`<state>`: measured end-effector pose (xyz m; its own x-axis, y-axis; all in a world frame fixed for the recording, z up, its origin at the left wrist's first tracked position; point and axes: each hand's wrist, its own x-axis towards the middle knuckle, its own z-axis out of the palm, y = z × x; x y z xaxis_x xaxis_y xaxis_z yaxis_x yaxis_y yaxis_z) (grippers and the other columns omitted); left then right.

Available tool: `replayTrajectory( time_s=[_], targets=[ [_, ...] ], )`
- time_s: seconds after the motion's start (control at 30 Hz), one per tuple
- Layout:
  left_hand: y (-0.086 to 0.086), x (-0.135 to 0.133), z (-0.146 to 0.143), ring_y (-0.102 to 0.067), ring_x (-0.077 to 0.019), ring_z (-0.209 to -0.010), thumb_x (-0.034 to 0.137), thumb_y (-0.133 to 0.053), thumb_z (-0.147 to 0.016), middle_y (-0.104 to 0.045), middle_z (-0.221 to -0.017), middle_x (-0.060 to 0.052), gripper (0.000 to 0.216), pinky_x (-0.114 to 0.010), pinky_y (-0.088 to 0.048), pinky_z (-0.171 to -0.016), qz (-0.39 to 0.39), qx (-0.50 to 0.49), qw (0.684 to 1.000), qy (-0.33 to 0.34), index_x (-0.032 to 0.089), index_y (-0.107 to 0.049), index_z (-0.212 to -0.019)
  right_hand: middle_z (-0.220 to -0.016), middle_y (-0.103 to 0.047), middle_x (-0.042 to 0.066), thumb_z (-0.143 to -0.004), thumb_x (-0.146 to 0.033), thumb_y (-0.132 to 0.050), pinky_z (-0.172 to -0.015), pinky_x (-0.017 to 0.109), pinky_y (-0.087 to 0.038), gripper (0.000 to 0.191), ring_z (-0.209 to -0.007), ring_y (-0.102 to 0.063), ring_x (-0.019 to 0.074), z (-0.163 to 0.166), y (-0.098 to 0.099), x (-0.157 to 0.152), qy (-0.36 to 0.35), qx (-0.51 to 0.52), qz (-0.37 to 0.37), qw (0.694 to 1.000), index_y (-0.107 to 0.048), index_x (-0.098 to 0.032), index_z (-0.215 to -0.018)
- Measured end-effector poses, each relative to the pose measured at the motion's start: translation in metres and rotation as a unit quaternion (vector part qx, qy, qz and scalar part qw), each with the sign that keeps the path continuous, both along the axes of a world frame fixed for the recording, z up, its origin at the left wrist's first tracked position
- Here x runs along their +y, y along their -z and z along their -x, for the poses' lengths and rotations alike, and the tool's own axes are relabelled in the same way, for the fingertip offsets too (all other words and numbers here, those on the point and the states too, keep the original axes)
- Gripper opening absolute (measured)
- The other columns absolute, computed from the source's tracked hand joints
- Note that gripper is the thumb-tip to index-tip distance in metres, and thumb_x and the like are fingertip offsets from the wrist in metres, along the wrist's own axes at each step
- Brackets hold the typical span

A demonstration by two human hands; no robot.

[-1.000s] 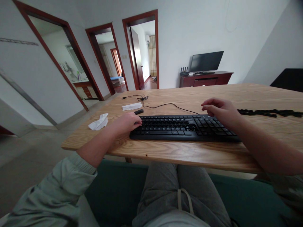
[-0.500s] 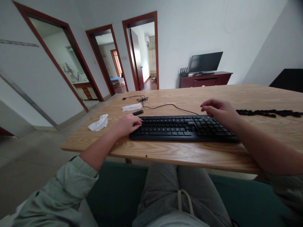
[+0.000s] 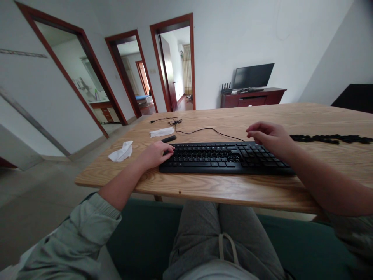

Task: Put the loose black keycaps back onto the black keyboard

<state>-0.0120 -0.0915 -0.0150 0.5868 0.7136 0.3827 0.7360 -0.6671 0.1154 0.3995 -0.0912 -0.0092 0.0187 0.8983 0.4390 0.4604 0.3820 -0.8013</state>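
Note:
A black keyboard lies flat near the table's front edge, its cable running off the back. Some spots by the arrow keys look bare of keycaps. At the keyboard's left end, my left hand is closed on its edge, thumb and fingers at the leftmost keys. Over the number pad my right hand hovers, fingers curled and pressed together; whatever they may hold is too small to make out. Just behind my left hand rests a small black stick-like object.
Two white tissues, one crumpled and one folded, lie on the wooden table to the left. A row of small black pieces like keycaps stretches across the right side. Beyond the table stands a cabinet with a television.

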Motion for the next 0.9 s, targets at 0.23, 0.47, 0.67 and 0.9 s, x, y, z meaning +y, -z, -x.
replayTrajectory(
  time_s=[0.23,0.47,0.67,0.9],
  targets=[
    [-0.005,0.004,0.001,-0.065,-0.0198,-0.093,0.031,-0.060,-0.086,-0.073,-0.100,-0.004,0.018,-0.034,-0.049,-0.088,0.035,0.021,0.999,0.002,0.021,-0.073,-0.095,-0.076,-0.065,0.005,-0.073,-0.042,-0.064,-0.057,0.031,-0.041,0.023,-0.062,-0.053,0.0165,-0.001,0.001,0.002,-0.002,-0.024,-0.010,1.000,-0.065,-0.021,-0.081],
    [0.008,0.005,0.005,-0.067,-0.0184,-0.091,0.034,-0.063,-0.085,-0.074,-0.099,-0.003,0.020,-0.032,-0.050,-0.084,0.015,-0.085,0.996,-0.032,0.020,-0.073,-0.096,-0.076,-0.065,0.005,-0.074,-0.041,-0.064,-0.055,0.030,-0.040,0.022,-0.061,-0.052,0.0155,-0.002,0.002,0.002,0.000,-0.039,-0.018,0.999,-0.065,-0.020,-0.081],
    [0.013,0.009,0.008,-0.067,-0.0173,-0.086,0.035,-0.065,-0.084,-0.075,-0.094,-0.003,0.021,-0.031,-0.050,-0.082,0.013,-0.066,0.998,-0.001,0.023,-0.075,-0.098,-0.075,-0.066,0.005,-0.075,-0.042,-0.063,-0.055,0.030,-0.040,0.024,-0.061,-0.053,0.0155,-0.002,0.001,0.001,0.009,-0.047,-0.019,0.999,-0.065,-0.019,-0.081],
    [0.007,0.006,0.006,-0.065,-0.0188,-0.091,0.032,-0.058,-0.090,-0.075,-0.099,-0.003,0.023,-0.033,-0.052,-0.084,-0.018,0.000,0.999,0.028,0.023,-0.075,-0.102,-0.075,-0.066,0.005,-0.074,-0.043,-0.064,-0.056,0.030,-0.042,0.024,-0.062,-0.054,0.0158,0.002,0.000,-0.001,0.000,-0.039,-0.019,0.999,-0.066,-0.019,-0.081]
  ],
)
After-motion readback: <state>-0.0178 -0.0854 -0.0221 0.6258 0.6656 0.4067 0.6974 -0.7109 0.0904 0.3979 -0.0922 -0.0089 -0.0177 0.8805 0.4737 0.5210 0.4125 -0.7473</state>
